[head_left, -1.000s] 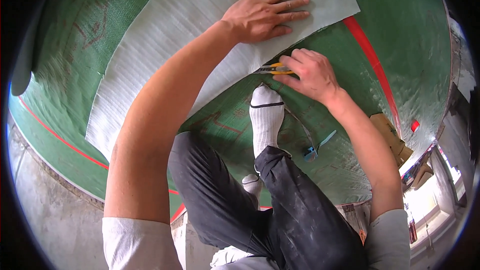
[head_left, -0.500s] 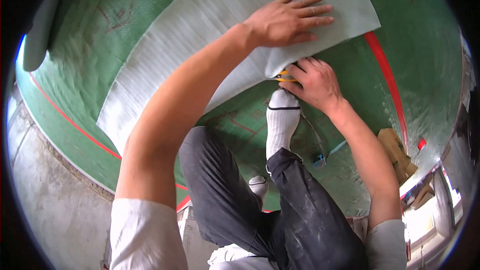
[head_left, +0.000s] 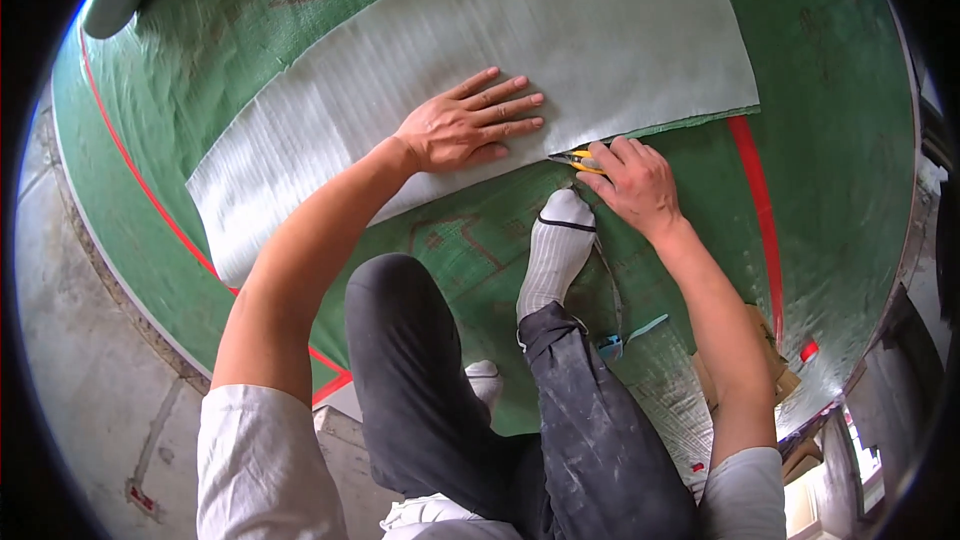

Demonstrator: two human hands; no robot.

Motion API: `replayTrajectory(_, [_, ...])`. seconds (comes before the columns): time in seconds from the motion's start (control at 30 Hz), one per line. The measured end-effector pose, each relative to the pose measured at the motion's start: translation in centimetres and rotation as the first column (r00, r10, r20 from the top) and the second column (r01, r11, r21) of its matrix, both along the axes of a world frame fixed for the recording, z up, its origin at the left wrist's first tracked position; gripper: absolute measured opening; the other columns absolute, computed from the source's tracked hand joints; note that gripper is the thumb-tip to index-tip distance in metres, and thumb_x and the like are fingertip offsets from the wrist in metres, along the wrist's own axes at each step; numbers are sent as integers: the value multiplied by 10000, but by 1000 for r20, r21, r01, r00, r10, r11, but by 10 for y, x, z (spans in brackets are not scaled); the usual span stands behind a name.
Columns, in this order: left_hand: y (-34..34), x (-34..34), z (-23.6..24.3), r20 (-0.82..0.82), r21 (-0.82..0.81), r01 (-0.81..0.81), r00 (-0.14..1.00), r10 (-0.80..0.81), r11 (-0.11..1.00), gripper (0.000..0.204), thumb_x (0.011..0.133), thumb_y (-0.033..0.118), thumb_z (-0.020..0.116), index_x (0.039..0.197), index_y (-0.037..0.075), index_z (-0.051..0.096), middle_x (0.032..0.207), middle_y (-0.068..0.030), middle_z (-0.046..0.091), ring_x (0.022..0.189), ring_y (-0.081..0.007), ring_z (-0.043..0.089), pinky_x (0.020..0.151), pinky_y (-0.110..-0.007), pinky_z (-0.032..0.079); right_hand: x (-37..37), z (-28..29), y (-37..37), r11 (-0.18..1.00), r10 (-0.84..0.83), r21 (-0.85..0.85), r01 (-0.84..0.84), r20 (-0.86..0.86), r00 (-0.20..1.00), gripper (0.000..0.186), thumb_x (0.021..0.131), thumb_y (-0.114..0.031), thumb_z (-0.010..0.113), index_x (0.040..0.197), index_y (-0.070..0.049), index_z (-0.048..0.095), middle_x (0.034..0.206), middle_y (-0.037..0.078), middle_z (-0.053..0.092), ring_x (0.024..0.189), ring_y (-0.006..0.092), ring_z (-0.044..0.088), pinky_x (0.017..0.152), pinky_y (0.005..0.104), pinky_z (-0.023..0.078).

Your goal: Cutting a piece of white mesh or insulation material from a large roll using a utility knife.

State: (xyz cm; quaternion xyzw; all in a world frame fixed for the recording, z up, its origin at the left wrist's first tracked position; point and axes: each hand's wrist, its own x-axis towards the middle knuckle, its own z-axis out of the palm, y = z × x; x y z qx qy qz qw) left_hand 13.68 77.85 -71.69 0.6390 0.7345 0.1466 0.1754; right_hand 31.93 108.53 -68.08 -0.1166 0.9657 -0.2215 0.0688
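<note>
Pale sheet (head_left: 620, 50): we see it spread over the green covering (head_left: 850, 190), its near edge running in front of the two hands.
Yellow hand tool (head_left: 575, 160): we find its dark tip at that near edge; its exact kind we cannot tell.
Right hand (head_left: 640, 180): we see its grip closed around the yellow hand tool, fingers wrapped from the right.
Left hand (head_left: 462, 132): we see it palm down on the pale sheet, left of the tool, fingers spread wide and grip holding nothing.
White sock (head_left: 555, 255): we see this foot on the green covering, its toe just below the tool.
Red stripe (head_left: 762, 225): we see it run down from the sheet's right end.
Blue object (head_left: 610, 346): we see it right of the sock, too small to name.
Concrete floor (head_left: 110, 400): we see this at the lower left.
</note>
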Motion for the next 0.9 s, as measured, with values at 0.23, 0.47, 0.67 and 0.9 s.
replayTrajectory(0.23, [0,3,-7,-38,53,-13,999,15,998,632,1179,458,476,1784,305,373,1885,17,270,1750,-270,203,1445,-545,116,-5,1,-2,1000,6,-7,-6,31,999,353,978,-396,845,1168,-121,734,979,96,701,910,330,744,766,472,608])
replayTrajectory(0.47, [2,9,-18,-93,122,-35,995,47,992,572,1204,448,436,1767,360,398,1879,39,279,1747,-244,205,1451,-532,112,-16,9,1,994,77,72,-82,70,995,381,1004,-430,819,1201,-110,756,1010,108,739,903,355,757,779,481,623])
replayTrajectory(0.67, [0,8,-23,-113,147,-41,992,58,988,547,1212,447,416,1751,356,428,1872,41,297,1745,-238,208,1453,-527,108,-18,22,16,998,66,18,-68,105,992,371,1012,-384,823,1221,-85,759,1006,113,739,886,364,744,803,478,613])
replayTrajectory(0.9, [-2,6,-25,-104,149,-35,993,51,988,551,1215,441,400,1758,355,418,1877,28,286,1752,-253,186,1452,-529,81,-33,23,13,987,143,48,-154,185,972,376,1022,-450,793,1185,-113,757,1020,135,750,927,386,753,796,498,614])
